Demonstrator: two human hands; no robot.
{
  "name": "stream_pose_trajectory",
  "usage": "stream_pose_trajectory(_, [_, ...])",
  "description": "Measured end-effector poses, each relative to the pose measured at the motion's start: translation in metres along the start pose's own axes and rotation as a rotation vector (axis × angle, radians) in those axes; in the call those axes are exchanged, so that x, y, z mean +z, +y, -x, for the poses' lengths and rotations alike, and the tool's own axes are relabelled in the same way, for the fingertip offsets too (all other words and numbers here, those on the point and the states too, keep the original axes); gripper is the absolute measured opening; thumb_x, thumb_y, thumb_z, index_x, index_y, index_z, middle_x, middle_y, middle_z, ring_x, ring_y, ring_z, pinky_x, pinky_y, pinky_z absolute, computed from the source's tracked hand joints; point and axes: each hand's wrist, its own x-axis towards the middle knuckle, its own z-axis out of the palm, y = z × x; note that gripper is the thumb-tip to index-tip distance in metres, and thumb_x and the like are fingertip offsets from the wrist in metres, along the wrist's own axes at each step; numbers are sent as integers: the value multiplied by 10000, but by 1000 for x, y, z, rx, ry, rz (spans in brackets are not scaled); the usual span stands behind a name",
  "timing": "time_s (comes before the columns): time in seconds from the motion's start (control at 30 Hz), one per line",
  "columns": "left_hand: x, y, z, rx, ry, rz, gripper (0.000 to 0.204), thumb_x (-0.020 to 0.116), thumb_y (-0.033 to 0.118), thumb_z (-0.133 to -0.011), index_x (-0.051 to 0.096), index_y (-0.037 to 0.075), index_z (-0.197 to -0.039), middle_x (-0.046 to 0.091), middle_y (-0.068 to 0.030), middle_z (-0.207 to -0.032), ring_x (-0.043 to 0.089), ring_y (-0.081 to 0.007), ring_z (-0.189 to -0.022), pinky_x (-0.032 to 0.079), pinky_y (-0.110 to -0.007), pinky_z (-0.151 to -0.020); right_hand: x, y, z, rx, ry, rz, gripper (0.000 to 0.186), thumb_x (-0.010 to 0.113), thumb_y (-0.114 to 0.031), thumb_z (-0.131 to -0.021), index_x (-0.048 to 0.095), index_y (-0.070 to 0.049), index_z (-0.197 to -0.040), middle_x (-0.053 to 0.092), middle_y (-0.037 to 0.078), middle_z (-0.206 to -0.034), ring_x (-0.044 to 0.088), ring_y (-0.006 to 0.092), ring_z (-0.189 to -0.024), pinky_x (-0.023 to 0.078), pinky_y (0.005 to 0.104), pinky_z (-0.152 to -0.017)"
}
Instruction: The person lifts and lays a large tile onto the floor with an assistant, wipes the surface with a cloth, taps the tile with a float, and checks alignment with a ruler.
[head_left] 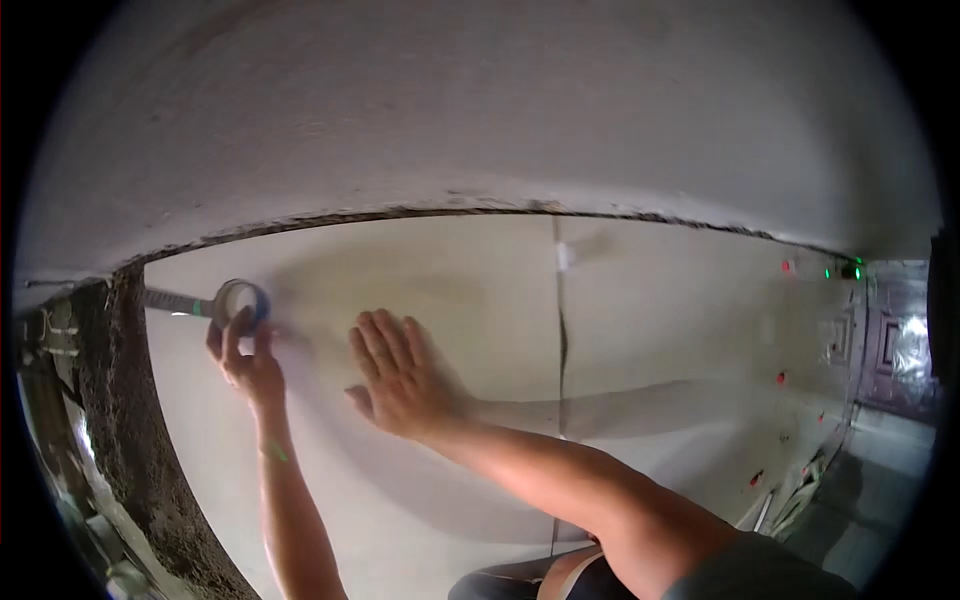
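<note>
My left hand [250, 368] grips a roll of tape [262, 300] near the left end of a large pale panel [480, 330], which looks like tile. From the roll, a dark strip of tape [178, 302] stretches left to the panel's edge. My right hand [392, 378] lies flat against the panel, right of the roll, fingers spread and holding nothing. A narrow vertical seam [561, 350] divides this panel from another pale panel [680, 340] on the right.
A grey plaster surface [480, 110] hangs over the panels, with a rough dark gap between. Rough dark masonry [125, 400] borders them on the left. Small red clips [782, 377] dot the right panel. At far right stand a dark panelled door [900, 345] and grey floor [860, 500].
</note>
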Motion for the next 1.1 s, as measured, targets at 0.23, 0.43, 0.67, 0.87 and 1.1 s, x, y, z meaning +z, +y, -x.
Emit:
stream_pose_trajectory(0.23, [42,224,96,226,-389,-9,256,780,68,-756,725,46,-1005,551,-113,-1170,593,-289,-1092,499,-389,-873,-2,7,10,39,-41,-92,616,498,-390,-933,458,8,-1402,380,207,-1500,291,360,-1429,210,490,-1181])
stream_pose_trajectory(0.43, [-47,243,163,-3,-263,69,256,771,59,-738,648,31,-961,518,-95,-1034,559,-247,-924,450,-334,-795,16,21,7,-116,-90,-86,497,525,-284,-925,513,-18,-1344,443,198,-1441,386,347,-1370,300,450,-1158])
stream_pose_trajectory(0.67, [-316,141,337,-609,108,-295,292,790,130,-751,628,-10,-949,527,-128,-1085,560,-252,-985,458,-346,-858,26,22,19,-138,239,-194,464,654,-226,-845,581,-24,-1255,540,184,-1332,474,381,-1267,372,508,-1092])
stream_pose_trajectory(0.87, [-451,107,567,-1076,468,-484,363,807,276,-759,642,-17,-895,573,-166,-1053,576,-303,-959,469,-390,-837,31,39,8,-242,142,152,496,552,-289,-951,504,-16,-1362,470,146,-1441,425,332,-1342,348,443,-1125])
stream_pose_trajectory(1.1, [-500,127,800,-1510,235,-551,497,820,445,-726,699,50,-1003,641,-175,-1110,613,-326,-1029,488,-418,-878,41,-41,0,-231,-460,162,571,516,-411,-994,450,-39,-1422,386,179,-1517,433,332,-1353,336,423,-1131])
